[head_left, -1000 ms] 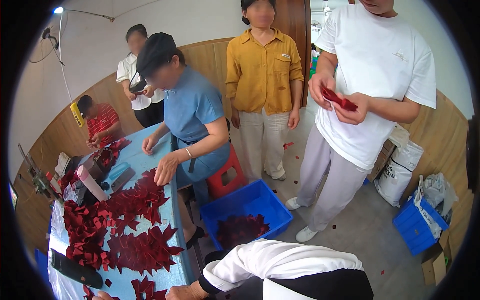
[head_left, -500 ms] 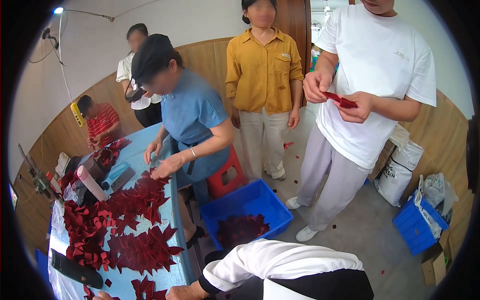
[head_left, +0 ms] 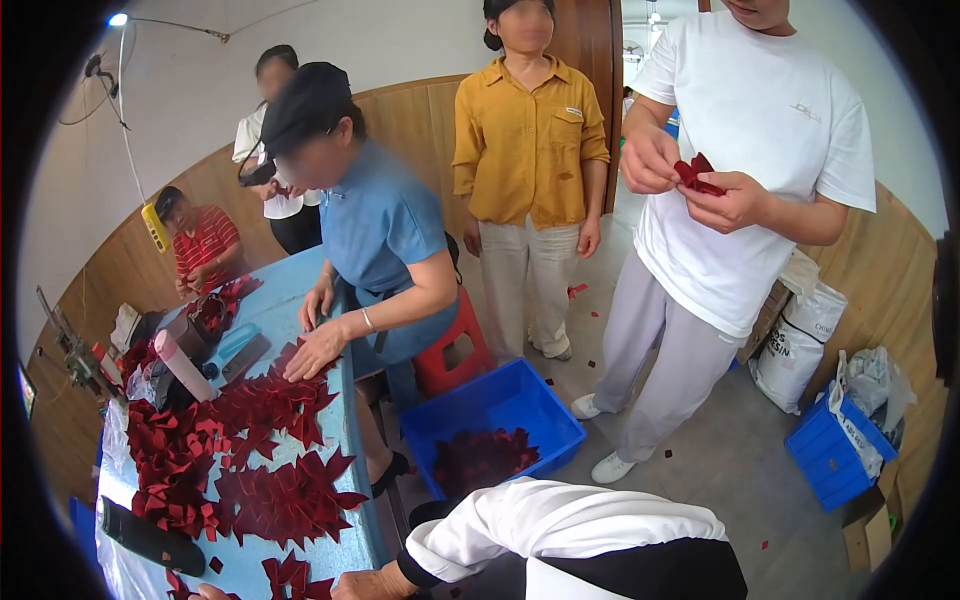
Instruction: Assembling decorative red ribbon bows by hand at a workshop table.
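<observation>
Scraps of red fabric lay on the blue counter between the hands, seemingly kept within easy reach. The right hand rested at the counter edge and the left hand barely showed; neither grip could be told.

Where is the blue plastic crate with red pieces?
The blue crate stands on the floor at the centre, right of the blue table, before the red stool.
</observation>
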Motion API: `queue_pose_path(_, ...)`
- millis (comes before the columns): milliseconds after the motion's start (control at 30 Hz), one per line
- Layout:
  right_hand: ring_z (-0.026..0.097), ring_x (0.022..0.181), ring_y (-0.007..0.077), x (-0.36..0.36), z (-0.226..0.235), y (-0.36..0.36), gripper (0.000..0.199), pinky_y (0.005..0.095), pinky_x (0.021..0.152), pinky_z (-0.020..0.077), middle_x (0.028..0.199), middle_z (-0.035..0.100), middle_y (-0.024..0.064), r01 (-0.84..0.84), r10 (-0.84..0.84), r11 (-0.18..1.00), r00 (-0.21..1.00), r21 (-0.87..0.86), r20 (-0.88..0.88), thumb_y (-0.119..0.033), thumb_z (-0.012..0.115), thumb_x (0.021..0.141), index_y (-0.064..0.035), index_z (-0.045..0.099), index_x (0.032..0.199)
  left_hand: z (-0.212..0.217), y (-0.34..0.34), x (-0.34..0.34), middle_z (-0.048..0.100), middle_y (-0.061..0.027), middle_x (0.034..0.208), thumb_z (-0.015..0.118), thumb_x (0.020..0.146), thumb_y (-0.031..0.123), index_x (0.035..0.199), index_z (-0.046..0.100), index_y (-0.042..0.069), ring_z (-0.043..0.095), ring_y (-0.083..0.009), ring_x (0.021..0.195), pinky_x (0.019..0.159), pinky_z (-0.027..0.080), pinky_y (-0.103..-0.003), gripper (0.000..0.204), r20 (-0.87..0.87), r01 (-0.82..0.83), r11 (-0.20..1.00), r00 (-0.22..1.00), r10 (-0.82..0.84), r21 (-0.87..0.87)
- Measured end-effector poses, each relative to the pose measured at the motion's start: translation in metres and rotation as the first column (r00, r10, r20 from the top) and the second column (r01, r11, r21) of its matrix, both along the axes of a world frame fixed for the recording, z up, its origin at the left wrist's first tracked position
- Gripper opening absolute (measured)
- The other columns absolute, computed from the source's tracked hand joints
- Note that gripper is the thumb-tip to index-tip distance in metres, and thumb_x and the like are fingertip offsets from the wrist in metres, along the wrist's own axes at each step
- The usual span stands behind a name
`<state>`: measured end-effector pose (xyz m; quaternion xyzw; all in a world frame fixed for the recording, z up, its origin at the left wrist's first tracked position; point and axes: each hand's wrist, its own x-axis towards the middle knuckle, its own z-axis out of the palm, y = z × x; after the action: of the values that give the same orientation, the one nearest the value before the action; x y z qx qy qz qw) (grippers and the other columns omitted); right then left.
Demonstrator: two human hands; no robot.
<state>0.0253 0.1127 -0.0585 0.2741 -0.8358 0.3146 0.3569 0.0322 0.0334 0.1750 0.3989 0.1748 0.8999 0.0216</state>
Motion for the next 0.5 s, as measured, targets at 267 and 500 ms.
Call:
queue_pose_path(267, 0.053, 0.058, 0.0289, 0.0000, 0.0003, 0.0002, 0.023, 0.0392, 0.052, 0.0432, 0.060, 0.050, 0.0102, 0.007, -0.007, 1.000, 1.000, 0.028, 0.001, -0.017, 0.055, 0.079, -0.0064, 0.046, 0.061, 0.0031, 0.0010, 0.0072, 0.031, -0.0014, 0.054, 0.033, 0.097, 0.017, 0.064, 0.035, 0.009, 0.030, -0.0129, 0.051, 0.059, 0.032, -0.030, 0.034, 0.041, -0.089, 0.994, 0.995, 0.091, -0.063)
queue_pose_path(500, 0.053, 0.059, 0.0288, 0.0002, 0.0000, -0.0002, 0.022, 0.0388, 0.053, 0.0431, 0.060, 0.049, 0.0102, 0.005, -0.005, 0.999, 1.000, 0.037, -0.004, -0.016, 0.055, 0.078, -0.0057, 0.046, 0.062, 0.0018, -0.0006, 0.0059, 0.030, -0.0006, 0.054, 0.033, 0.098, 0.019, 0.065, 0.035, 0.009, 0.030, -0.0126, 0.052, 0.060, 0.031, -0.030, 0.034, 0.018, -0.091, 0.992, 0.996, 0.093, -0.085)
